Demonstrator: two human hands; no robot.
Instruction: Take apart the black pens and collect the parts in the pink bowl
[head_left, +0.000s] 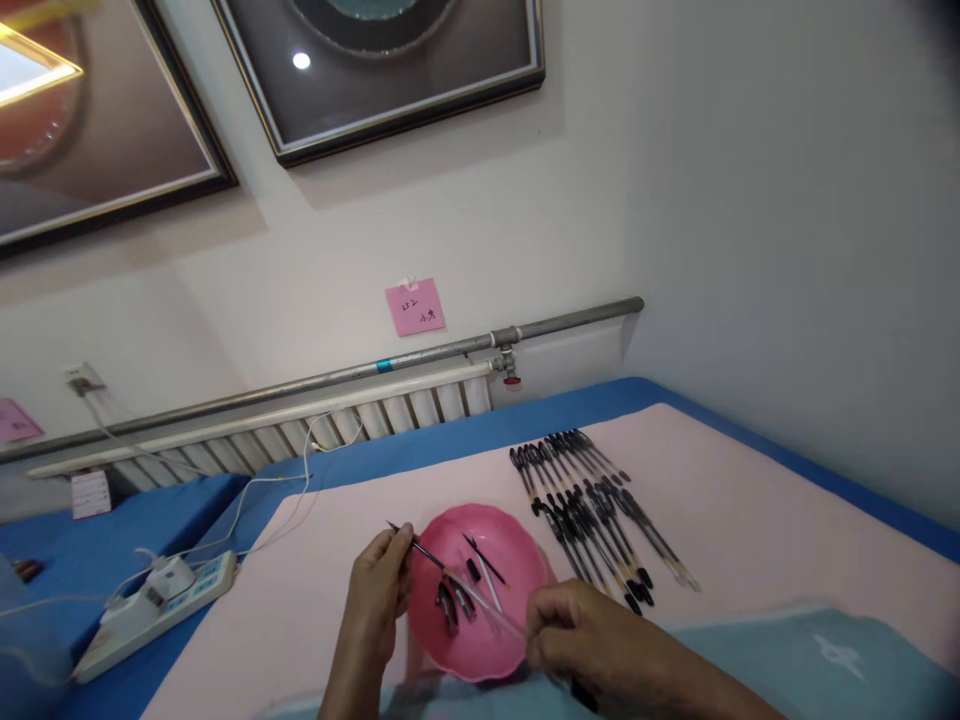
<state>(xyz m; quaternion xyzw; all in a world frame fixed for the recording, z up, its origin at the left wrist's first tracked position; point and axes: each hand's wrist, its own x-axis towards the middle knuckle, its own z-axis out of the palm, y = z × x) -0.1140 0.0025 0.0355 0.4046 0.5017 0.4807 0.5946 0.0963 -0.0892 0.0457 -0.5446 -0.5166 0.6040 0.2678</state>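
Over the bowl, my left hand (379,575) pinches a dark pen refill (429,555) near its pointed end. The refill lines up with a clear pen barrel (495,618), blurred, which my right hand (581,635) grips. A black end piece (583,694) shows below my right hand; whether it belongs to that barrel I cannot tell. Beneath both hands sits a pink scalloped bowl (480,658). Inside it lie dark pen caps (448,606), a small black piece (473,570), a dark refill (484,558) and a pale, thin stick (489,580).
Right of the bowl, many black-and-clear pens (592,520) lie in two rows on the pink cloth (735,510). A teal cloth (795,650) covers the near edge. At left stand a power strip (180,610) and a white cable (306,465). A radiator (390,415) runs behind.
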